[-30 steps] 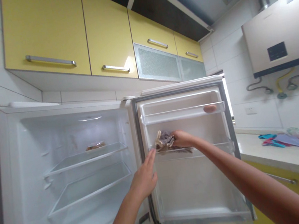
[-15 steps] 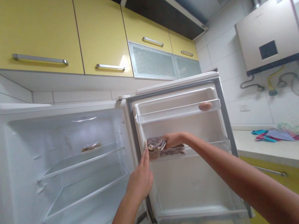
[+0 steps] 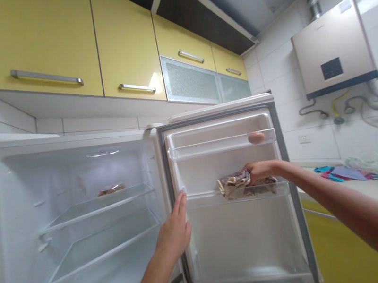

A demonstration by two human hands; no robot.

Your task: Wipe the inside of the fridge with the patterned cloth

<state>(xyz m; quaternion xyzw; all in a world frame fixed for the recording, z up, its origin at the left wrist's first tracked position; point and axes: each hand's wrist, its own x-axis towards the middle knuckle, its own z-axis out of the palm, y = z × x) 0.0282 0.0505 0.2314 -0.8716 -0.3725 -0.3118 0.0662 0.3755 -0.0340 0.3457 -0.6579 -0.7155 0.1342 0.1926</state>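
A crumpled packet (image 3: 242, 184) in clear wrapping, brown and purplish inside, lay in the middle door shelf (image 3: 203, 200) of the open fridge door (image 3: 240, 229), toward the right of that shelf. The right hand (image 3: 260, 171) was laid over its right end, fingers curled down onto the wrapping in what looked like a loose grip; whether the grip was firm could not be told. The left hand (image 3: 174, 232) was held flat against the near left edge of the door, fingers straight and together, nothing clasped in it.

The packet was judged to be light and soft, its wrapper creased and probably slippery, so that it would sag if taken by a corner. A hold across the bulk of it, from above with fingers spread, was judged safest; a hard squeeze could crush the contents.

Compared with half a second before, the packet and the right hand were found further right along the shelf, having been at its left end by the hinge side. The left hand had kept its place at the door's edge.

An egg (image 3: 256, 138) sat in the upper door shelf (image 3: 211, 146), and a wrapped item (image 3: 110, 190) lay far back on a fridge shelf (image 3: 88, 210) to the left.
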